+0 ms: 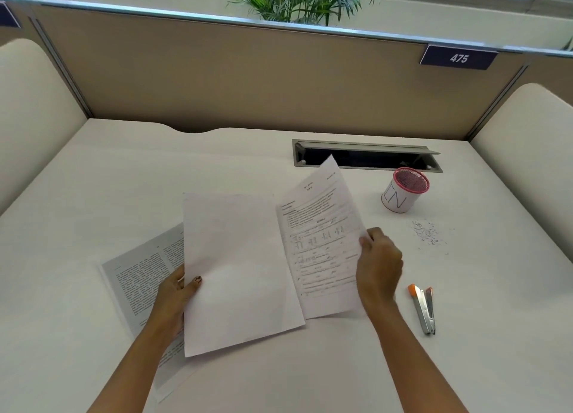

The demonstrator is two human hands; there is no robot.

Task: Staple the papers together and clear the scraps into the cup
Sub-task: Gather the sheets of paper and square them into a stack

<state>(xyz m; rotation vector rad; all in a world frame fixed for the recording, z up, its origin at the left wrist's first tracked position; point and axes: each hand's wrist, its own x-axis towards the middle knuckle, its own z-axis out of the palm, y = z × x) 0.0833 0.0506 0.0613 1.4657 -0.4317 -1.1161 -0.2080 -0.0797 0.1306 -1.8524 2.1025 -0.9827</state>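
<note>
Hiding under the blank sheet (238, 270), the left hand's (176, 301) fingers cannot be seen.

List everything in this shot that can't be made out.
Head view only.
The lower page: partly covered by the blank sheet and left hand.
Text on the printed sheet in the right hand: too small to read.
The scraps: too tiny to count.
Bottom of the cup: hidden by its own wall.
</note>
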